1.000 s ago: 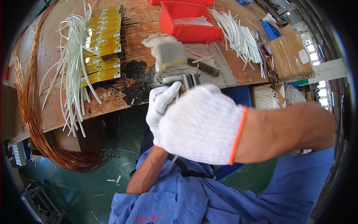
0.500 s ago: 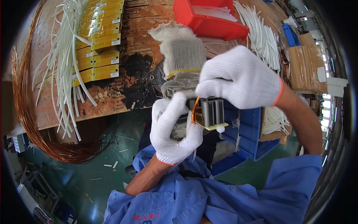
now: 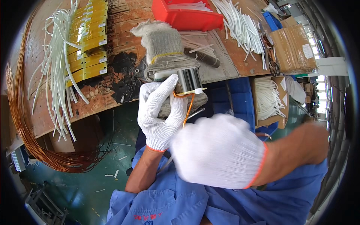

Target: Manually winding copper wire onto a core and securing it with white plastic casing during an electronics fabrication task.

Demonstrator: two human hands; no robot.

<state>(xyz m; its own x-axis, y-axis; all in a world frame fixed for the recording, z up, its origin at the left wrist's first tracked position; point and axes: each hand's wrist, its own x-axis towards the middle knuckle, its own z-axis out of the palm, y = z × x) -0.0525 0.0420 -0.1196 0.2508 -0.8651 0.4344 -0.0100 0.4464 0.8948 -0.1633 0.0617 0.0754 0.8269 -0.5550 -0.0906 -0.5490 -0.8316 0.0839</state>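
Note:
My left hand (image 3: 161, 112), in a white knit glove, grips a small block of dark grey ridged bars (image 3: 189, 79) with a pale yellow plate at its near edge. The block is over a grey padded form (image 3: 165, 64) at the table's edge. An orange-brown copper wire (image 3: 190, 108) bends around the block's near side and runs down to my right hand (image 3: 219, 152). That gloved hand is a closed, motion-blurred fist below and right of the block, with the wire running into it; its fingertips are hidden.
On the table lie white tubes (image 3: 56, 71), yellow labelled plates (image 3: 88, 45), a red bin (image 3: 187, 17) and more white tubes (image 3: 243, 32). A copper wire bundle (image 3: 22, 116) hangs over the left edge. At right are a blue crate (image 3: 234, 97) and cartons (image 3: 294, 47).
My right hand has swung down toward me from above the block, drawing the wire from upright to downward. My left hand has tilted the block and shifted slightly; the whole view has also shifted.

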